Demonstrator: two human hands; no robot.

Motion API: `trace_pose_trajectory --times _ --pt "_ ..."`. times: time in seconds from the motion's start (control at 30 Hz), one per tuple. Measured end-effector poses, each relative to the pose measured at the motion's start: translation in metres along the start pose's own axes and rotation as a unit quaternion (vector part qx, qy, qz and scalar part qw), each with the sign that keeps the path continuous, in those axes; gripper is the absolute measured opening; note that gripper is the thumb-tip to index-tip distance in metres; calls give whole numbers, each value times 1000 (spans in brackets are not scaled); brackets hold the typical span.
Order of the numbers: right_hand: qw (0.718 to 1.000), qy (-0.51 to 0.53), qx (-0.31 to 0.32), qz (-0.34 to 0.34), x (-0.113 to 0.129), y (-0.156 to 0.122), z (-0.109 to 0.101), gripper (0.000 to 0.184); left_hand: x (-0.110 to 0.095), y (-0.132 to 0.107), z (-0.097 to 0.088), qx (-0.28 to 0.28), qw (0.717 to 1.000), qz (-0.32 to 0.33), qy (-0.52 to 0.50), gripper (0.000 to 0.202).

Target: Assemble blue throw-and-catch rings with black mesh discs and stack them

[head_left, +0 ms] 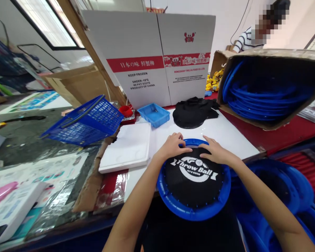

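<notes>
A round throw-ball disc (196, 189), with black mesh lettered "Throw Ball" in a blue plastic ring, leans from the table edge toward my lap. At its far rim, my left hand (175, 145) has its fingers curled over the ring and the thumb on the mesh. Opposite it, my right hand (214, 150) grips the same far edge, thumb on the mesh and fingers at the rim. The fingertips partly hide the mesh edge between them. Beyond my hands, a pile of round black mesh covers (191, 112) lies on the white tabletop (225, 134).
A blue tray (157, 119), white foam slab (131, 148) and tilted blue basket (86, 122) stand to the left. At right, a carton (271, 124) holds several blue rings (257, 105); more rings (301, 185) are stacked below. A person (252, 36) is behind.
</notes>
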State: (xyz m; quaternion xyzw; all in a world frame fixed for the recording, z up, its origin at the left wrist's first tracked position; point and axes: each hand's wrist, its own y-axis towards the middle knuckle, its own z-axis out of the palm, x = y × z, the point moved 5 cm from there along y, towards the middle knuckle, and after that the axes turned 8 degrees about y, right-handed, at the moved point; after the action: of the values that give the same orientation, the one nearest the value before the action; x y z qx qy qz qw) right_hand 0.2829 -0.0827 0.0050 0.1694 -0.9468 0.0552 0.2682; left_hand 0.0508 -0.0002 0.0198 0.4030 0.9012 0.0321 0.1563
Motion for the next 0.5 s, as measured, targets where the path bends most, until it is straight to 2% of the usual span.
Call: trace_pose_trajectory --times 0.1,0.17,0.23,0.33,0.5 --pt "999 28 10 -27 -1 11 3 39 -11 -3 5 -15 998 66 -1 37" --pt "997 63 -3 -48 0 14 -1 25 -14 -3 9 -10 997 78 -14 35" --pt "992 100 -37 -69 0 16 -7 15 -12 -2 10 -13 997 65 -41 31" --pt "979 161 -91 -82 -5 16 -14 17 -3 3 10 -22 992 24 -124 19" --pt "966 221 -119 -64 -14 20 -12 17 17 8 12 -34 969 -59 -236 16"
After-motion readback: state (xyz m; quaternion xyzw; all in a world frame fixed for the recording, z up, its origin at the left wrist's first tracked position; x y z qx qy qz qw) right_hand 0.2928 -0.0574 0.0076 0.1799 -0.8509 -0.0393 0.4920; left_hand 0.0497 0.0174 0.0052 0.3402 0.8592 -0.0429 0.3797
